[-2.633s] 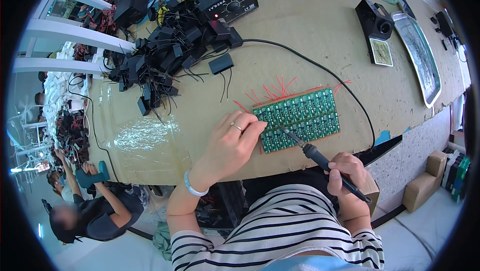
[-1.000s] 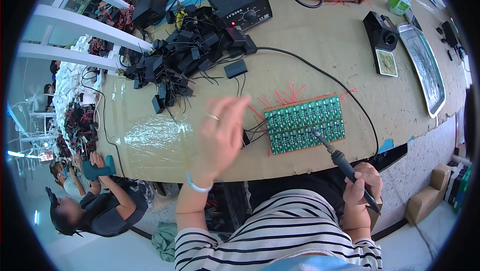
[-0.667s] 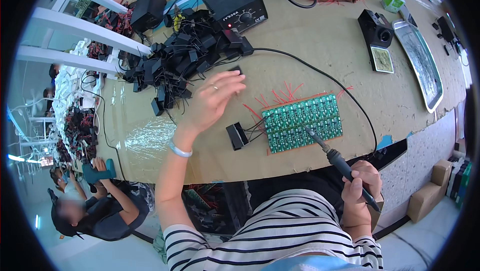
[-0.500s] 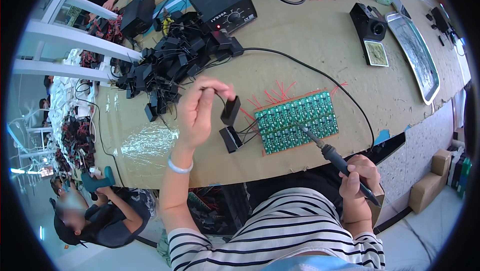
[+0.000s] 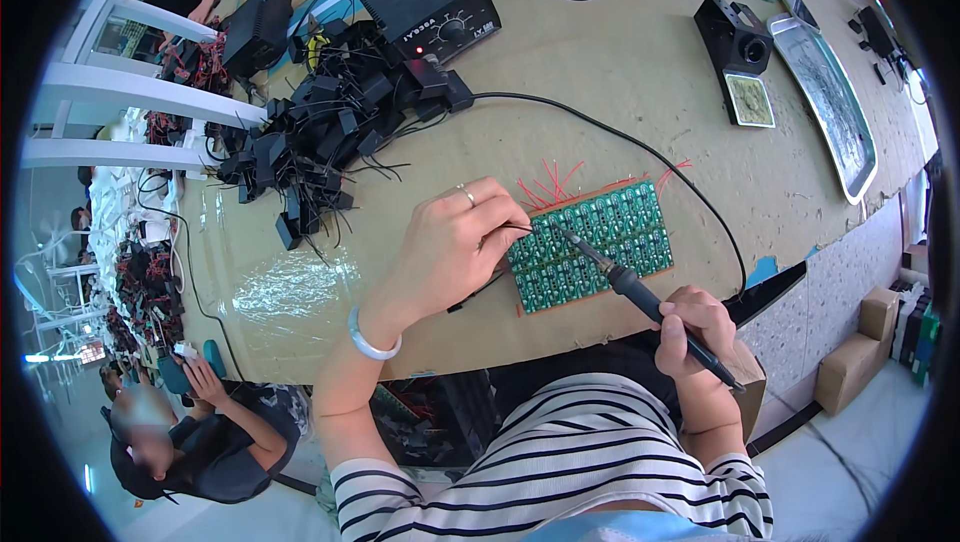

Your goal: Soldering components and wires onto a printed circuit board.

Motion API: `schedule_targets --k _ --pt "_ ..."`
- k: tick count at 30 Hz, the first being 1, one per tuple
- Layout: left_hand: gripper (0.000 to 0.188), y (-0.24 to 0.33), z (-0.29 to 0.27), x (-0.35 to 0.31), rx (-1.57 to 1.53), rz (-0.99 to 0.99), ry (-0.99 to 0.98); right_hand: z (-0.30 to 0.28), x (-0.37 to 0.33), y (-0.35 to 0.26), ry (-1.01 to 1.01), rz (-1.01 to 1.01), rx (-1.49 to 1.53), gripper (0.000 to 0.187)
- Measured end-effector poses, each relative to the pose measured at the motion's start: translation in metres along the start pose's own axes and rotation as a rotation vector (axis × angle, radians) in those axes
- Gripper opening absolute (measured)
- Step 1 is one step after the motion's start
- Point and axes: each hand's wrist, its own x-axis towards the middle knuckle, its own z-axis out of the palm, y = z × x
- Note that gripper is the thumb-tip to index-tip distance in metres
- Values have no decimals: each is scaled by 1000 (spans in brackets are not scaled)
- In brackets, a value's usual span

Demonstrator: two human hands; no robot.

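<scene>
A green circuit board panel (image 5: 590, 257) lies on the table in front of me, with red wires sticking out along its far edge. My left hand (image 5: 462, 242) pinches a thin black wire (image 5: 518, 229) at the panel's upper left corner. The hand covers most of the black box-shaped parts beside the panel. In my right hand (image 5: 695, 330) is a soldering iron (image 5: 640, 292), held by its dark handle. Its tip points to the upper left part of the panel, close to the wire; whether it touches is too small to tell.
A heap of black box-shaped parts with leads (image 5: 330, 112) lies at the left, beside a black soldering station (image 5: 430, 7). Its cable arcs around the panel. A black iron holder (image 5: 733, 37) and a metal tray (image 5: 825, 102) stand at the right. Another person (image 5: 215, 422) sits at the lower left.
My left hand has moved right and down to the panel's left edge, bringing the black wire there. The soldering iron's tip has shifted left and up across the panel.
</scene>
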Motion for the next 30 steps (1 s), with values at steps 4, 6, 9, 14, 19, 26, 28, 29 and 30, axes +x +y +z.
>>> schedule_targets --k 4,6,9,14,19,26,28,29,30 --pt "3 2 -2 4 76 -10 -86 2 3 1 -10 -19 -12 7" --pt "3 2 -2 4 79 -20 -99 2 1 1 -7 -10 -4 14" --pt "5 -2 2 3 76 -4 -92 6 4 3 -23 -21 -4 15" --pt "10 -1 4 2 115 31 -79 8 6 3 -58 -116 -20 8" --pt "7 6 3 2 193 36 -126 9 8 -2 -112 -120 -62 14" --pt "10 2 6 3 191 46 -99 7 3 -2 -116 -138 -90 17" --pt "9 2 7 4 194 51 -94 2 -6 4 -47 -108 -29 16" --pt "9 3 7 4 194 49 -95 0 -6 2 -18 -89 -16 12" --pt "9 4 6 4 193 48 -90 -1 -6 1 12 -71 -4 8"
